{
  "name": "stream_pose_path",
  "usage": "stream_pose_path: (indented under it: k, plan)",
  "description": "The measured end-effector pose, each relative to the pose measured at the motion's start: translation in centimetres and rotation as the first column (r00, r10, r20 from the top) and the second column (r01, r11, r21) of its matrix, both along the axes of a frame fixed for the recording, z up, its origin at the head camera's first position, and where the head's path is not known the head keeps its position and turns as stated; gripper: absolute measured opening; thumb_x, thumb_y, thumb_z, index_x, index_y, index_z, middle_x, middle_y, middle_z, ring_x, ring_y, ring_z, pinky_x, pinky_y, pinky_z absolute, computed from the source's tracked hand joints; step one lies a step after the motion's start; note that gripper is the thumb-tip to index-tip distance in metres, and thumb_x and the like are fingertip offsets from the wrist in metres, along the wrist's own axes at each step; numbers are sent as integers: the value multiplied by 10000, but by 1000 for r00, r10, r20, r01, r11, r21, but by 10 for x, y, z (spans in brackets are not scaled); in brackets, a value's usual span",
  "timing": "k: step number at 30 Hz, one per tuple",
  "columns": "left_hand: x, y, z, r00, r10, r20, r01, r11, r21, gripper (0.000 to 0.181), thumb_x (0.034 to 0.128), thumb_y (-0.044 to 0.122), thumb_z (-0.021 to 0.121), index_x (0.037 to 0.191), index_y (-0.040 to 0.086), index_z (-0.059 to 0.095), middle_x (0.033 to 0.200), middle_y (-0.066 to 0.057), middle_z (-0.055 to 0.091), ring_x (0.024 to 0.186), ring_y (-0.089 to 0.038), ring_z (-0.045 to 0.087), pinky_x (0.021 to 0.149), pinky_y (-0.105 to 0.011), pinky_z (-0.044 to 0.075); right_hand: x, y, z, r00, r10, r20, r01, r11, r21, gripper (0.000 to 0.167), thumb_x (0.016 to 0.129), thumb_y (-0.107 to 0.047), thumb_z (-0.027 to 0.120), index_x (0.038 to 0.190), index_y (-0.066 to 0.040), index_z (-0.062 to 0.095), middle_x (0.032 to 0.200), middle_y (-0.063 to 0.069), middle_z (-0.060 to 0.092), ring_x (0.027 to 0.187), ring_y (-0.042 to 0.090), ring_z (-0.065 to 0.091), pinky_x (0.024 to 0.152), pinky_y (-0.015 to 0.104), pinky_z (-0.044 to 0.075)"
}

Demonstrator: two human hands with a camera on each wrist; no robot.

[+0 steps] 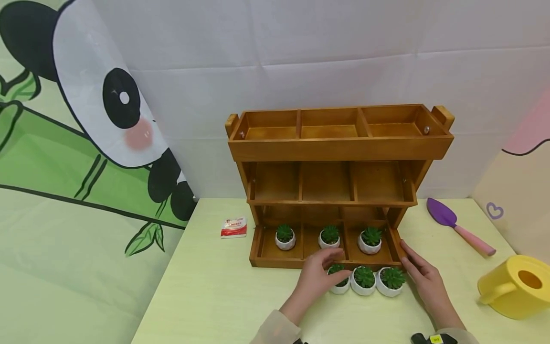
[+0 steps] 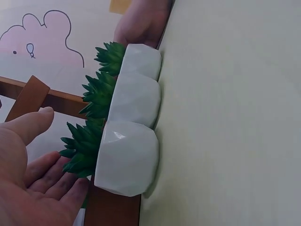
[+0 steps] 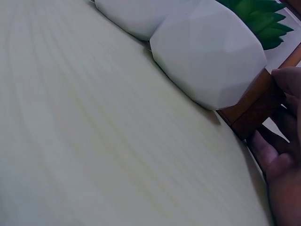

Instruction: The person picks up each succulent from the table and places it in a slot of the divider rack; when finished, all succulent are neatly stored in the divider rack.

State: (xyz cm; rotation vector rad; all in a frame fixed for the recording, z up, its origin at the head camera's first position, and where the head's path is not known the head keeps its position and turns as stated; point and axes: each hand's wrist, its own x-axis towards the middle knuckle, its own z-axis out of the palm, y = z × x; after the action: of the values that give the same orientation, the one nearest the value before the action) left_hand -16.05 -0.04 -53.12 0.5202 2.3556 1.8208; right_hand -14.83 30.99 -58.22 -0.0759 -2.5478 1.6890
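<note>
A person's left hand [image 1: 317, 273] reaches over a bench [image 1: 193, 296] to the leftmost of three potted succulents before a wooden shelf [image 1: 341, 150], its thumb and fingers spread apart around the leaves and gripping nothing. Whether skin meets plant cannot be told. The left pot [image 1: 341, 289], middle pot [image 1: 363, 289] and right pot [image 1: 388, 290], all white and faceted, stand upright on the bench in a touching row along the shelf's front edge. The right hand [image 1: 431, 283], its fingers extended rather than clenched, rests against the right end of the shelf's bottom tier, just beside the row.

Three more succulents stand upright in that tier, one to a compartment: a pot at left [image 1: 285, 242], a pot at center [image 1: 329, 242] and a pot at right [image 1: 369, 246]. The center one sits just beyond the left hand's fingers.

To the right on the bench lie a purple trowel [image 1: 456, 228] with a pink handle and, nearer the camera, a yellow watering can [image 1: 511, 291]. A red-and-white packet [image 1: 234, 228] lies to the left of the shelf. Behind, a hanging cloth bears a cartoon panda [image 1: 99, 95] over green bamboo [image 1: 56, 157]; light sleeves [image 1: 275, 329] cover the forearms.
</note>
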Motion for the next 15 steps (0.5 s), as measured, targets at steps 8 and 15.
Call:
stream_pose_path:
  k: [8, 15]
  plan:
    - [14, -11, -9, 998, 48, -50, -48, 999, 13, 490, 875, 169, 872, 1318, 50, 701, 1278, -43, 719, 1197, -180, 664, 1046, -332, 520, 0, 0, -1, 1000, 2, -8, -2, 1000, 1, 576, 1101, -433, 505, 1624, -219, 392, 1653, -50, 349, 1284, -205, 314, 968, 4, 334]
    - [23, -19, -18, 994, 88, -63, -86, 996, 28, 483, 864, 156, 878, 1312, 86, 711, 1275, 14, 717, 1211, -188, 661, 1050, -321, 513, 0, 0, -1, 1000, 1, -9, -1, 1000, 5, 575, 1103, -433, 503, 1625, -223, 389, 1654, -48, 348, 1287, -203, 312, 969, 2, 330]
